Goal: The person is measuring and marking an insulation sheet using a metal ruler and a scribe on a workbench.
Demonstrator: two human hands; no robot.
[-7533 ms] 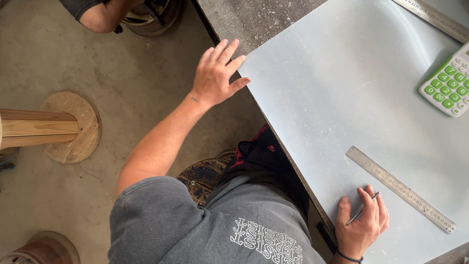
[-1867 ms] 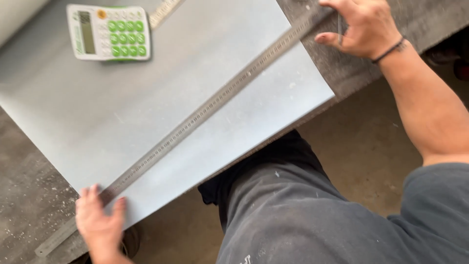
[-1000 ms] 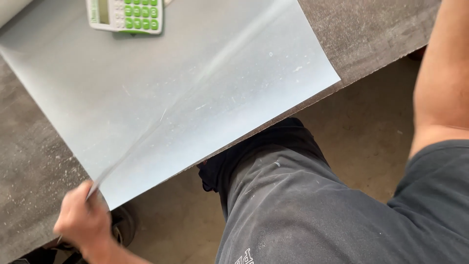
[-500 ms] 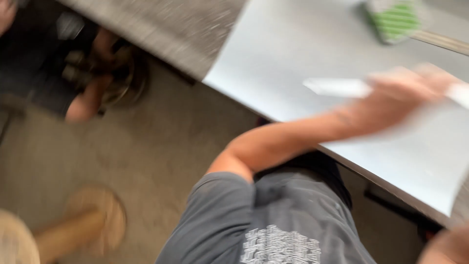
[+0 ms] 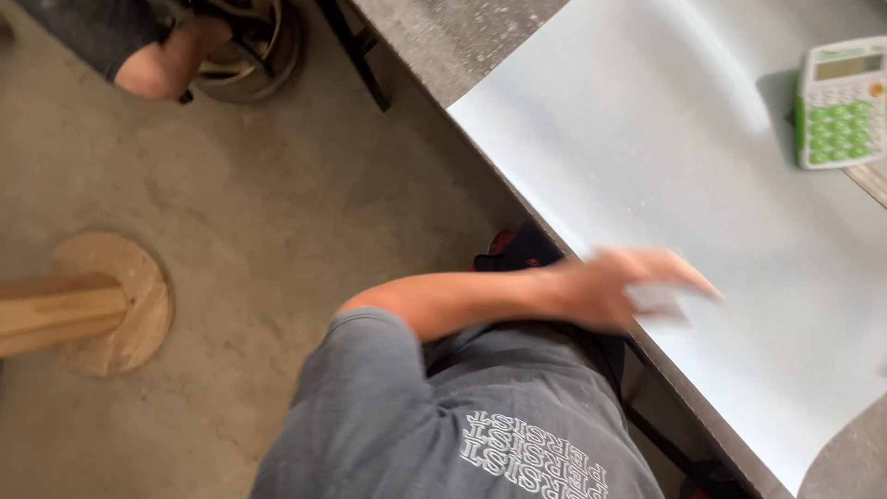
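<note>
My left hand (image 5: pixel 614 288) reaches right across my body to the near edge of a pale grey metal sheet (image 5: pixel 647 139) lying on a dark speckled table (image 5: pixel 443 32). The hand is motion-blurred. Its fingers are closed on a pale flat piece that looks like the end of the metal ruler (image 5: pixel 658 299), just over the sheet's edge. A green-and-white calculator (image 5: pixel 836 102) lies on the sheet at the far right. My right hand is out of the frame.
Another person's knee (image 5: pixel 162 60) and a shoe show at the top left on the concrete floor. A wooden post with a round base (image 5: pixel 102 305) lies at the left. A second metal strip (image 5: pixel 873 180) lies under the calculator. My dark shoe (image 5: pixel 517 249) is under the table.
The view has swung from the sheet's right end to its left corner. The ruler left its diagonal place on the sheet, and my left hand swept right with it.
</note>
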